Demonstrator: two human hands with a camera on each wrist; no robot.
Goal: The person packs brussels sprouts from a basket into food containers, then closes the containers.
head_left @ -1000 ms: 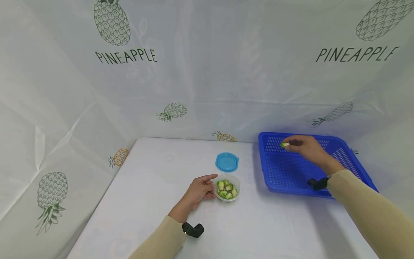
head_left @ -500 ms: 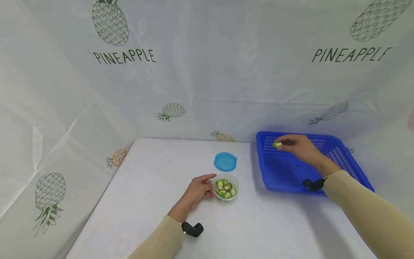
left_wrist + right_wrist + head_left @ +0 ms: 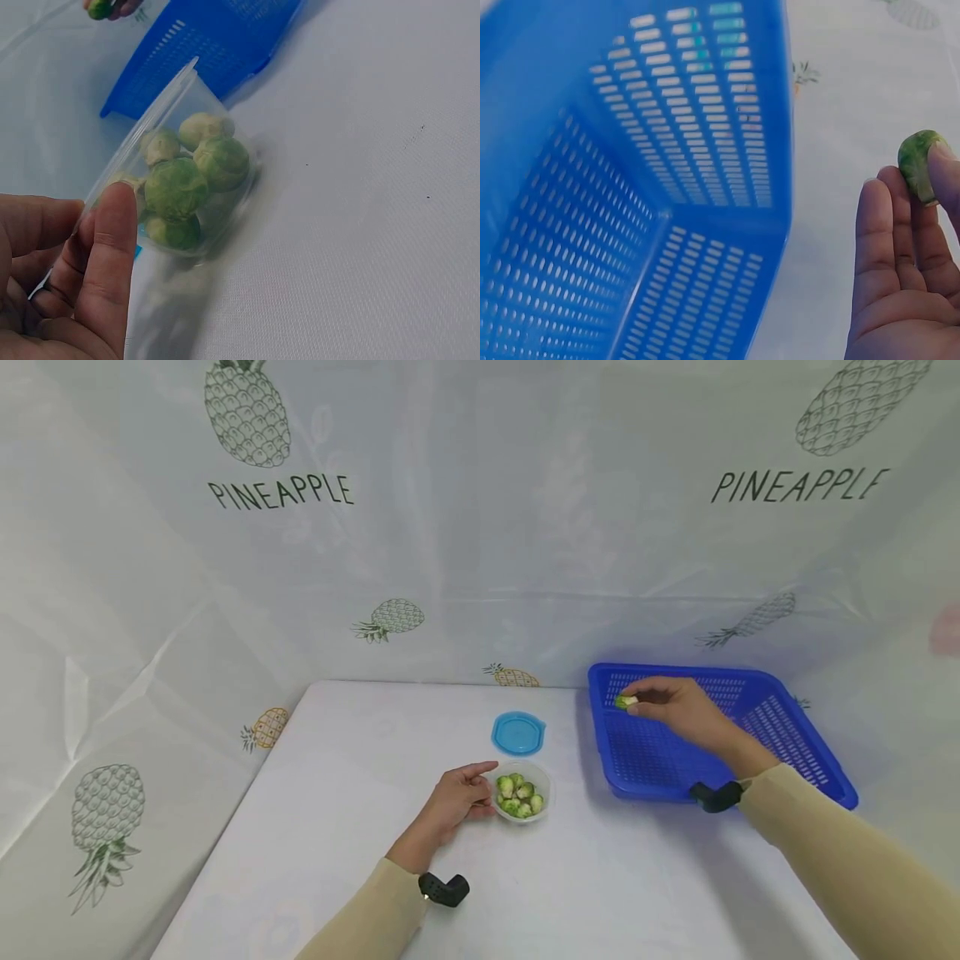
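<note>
A small clear plastic container (image 3: 543, 806), holding several Brussels sprouts (image 3: 177, 187), stands on the white table. My left hand (image 3: 453, 800) holds it at its left side, fingertips at the rim and against the wall. Between thumb and fingertips, my right hand (image 3: 678, 708) pinches one Brussels sprout (image 3: 922, 165) by its sides. In the head view this hand overlaps the blue basket (image 3: 611, 764) near its left back part. The right wrist view shows the pinched sprout (image 3: 626, 702) beside the basket's rim, with the other fingers extended.
A light-blue lid (image 3: 518, 733) lies flat behind the container. The blue basket has slotted walls and sits at the table's right side. A pineapple-print sheet (image 3: 465, 552) hangs along the table's back edge. White tabletop (image 3: 360, 760) extends left of the container.
My right hand has shifted left across the basket, carrying the Brussels sprout toward its left rim. The left hand stays at the container. The whole head view has drifted slightly.
</note>
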